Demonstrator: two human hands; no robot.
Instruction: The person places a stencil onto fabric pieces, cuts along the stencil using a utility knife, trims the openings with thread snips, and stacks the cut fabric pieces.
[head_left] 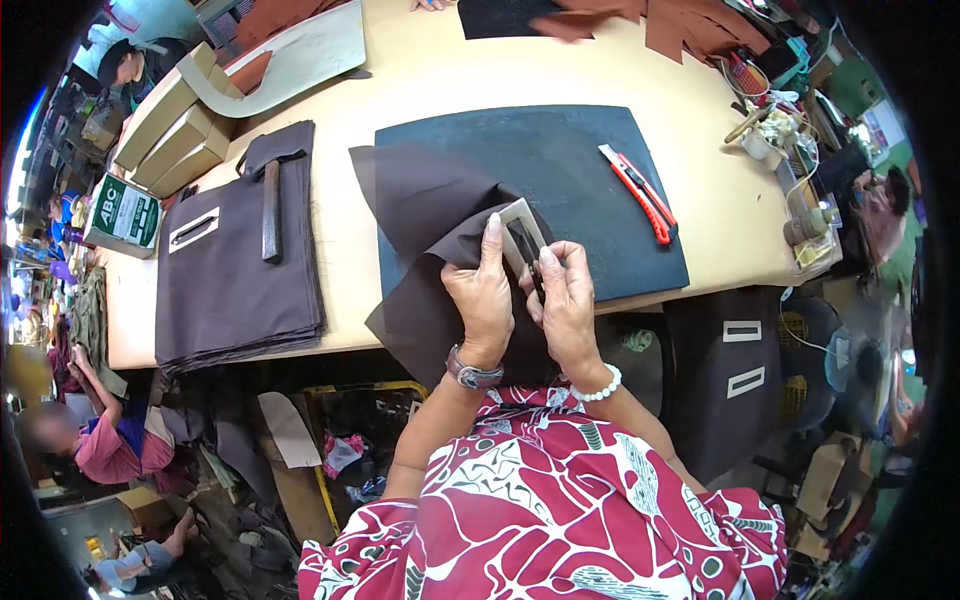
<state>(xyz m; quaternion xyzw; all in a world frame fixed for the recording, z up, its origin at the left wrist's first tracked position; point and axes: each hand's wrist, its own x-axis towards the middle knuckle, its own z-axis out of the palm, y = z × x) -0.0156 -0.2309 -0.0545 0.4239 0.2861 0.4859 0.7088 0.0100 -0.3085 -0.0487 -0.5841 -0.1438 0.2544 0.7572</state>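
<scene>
My left hand (480, 300) is closed on a dark brown fabric piece (420, 195), its thumb lying along a beige rectangular frame (514, 211) set on the cloth. Within the frame is a dark slot. My right hand (567, 305) pinches at the frame's near end, by the slot; exactly what lies between those fingertips is hidden. The fabric is bunched up and partly raised over a dark cutting mat (590, 190), with a corner hanging past the table edge. To the right on the mat lies a red utility knife (640, 195).
At left, a stack of dark fabric pieces (240, 310) carries a hammer (271, 212). Beside it stand a green and white ABC box (124, 213) and cardboard boxes (185, 145). A container of tools (765, 140) is at the right edge. Fabric with two beige frames (742, 330) hangs below right.
</scene>
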